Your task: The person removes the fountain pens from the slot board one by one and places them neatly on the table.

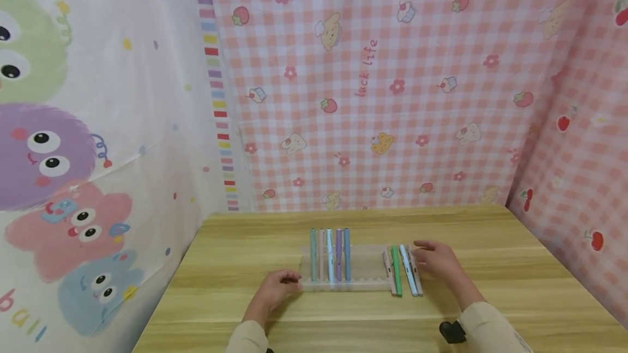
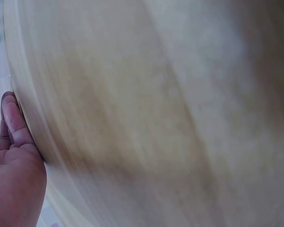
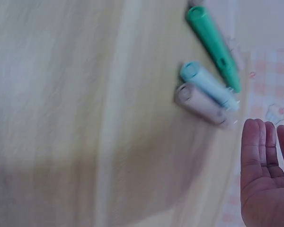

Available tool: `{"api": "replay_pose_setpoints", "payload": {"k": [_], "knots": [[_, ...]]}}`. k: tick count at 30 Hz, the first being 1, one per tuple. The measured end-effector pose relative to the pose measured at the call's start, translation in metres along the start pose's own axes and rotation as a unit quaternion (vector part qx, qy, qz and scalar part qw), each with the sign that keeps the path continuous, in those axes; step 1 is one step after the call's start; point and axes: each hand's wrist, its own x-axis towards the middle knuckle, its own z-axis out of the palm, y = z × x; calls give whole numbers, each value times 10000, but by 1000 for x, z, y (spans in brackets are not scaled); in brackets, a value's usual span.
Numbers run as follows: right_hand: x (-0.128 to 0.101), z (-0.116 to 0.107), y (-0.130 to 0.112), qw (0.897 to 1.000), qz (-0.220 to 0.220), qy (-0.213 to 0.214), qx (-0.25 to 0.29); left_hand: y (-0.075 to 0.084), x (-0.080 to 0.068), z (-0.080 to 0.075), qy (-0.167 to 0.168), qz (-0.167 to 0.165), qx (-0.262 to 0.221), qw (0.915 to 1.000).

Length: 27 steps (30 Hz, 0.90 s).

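A clear plastic pen rack point(image 1: 363, 286) lies on the table, with several pens in muted green, pinkish, light blue, purple point(image 1: 338, 255) and blue standing side by side in its left part. At its left end is my left hand point(image 1: 277, 290), fingertips against the rack's edge; the left wrist view shows its fingers fairly straight. Toward the right end lie more pens: a pinkish one, a green pen point(image 3: 213, 47), a light blue pen point(image 3: 208, 85) and a pinkish-grey pen point(image 3: 201, 105). My right hand point(image 1: 438, 261) is just right of that outermost pen, its fingers extended and holding nothing.
The wooden table point(image 1: 343, 323) extends around the rack on all sides. A pink checked curtain point(image 1: 417, 168) hangs behind its back edge, and a white cartoon curtain point(image 1: 162, 195) hangs at the left. A black object point(image 1: 452, 332) sits by the right sleeve.
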Motion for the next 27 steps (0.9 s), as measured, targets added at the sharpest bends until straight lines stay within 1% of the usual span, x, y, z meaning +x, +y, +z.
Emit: {"api": "replay_pose_setpoints", "payload": {"k": [4, 8, 15, 21, 27], "knots": [[1, 5, -12, 9997, -130, 94, 172, -2, 0, -1, 43, -31, 71, 10000], [1, 11, -22, 9993, -211, 222, 221, -3, 1, -1, 31, -24, 46, 10000], [0, 26, -36, 9978, -274, 362, 473, 0, -1, 0, 76, 2, 126, 9999], [-2, 40, -43, 9973, -379, 323, 541, 1, -1, 1, 81, 0, 61, 9999], [1, 53, -41, 9967, -516, 347, 522, 2, -2, 1, 93, 6, 60, 9999]]}}
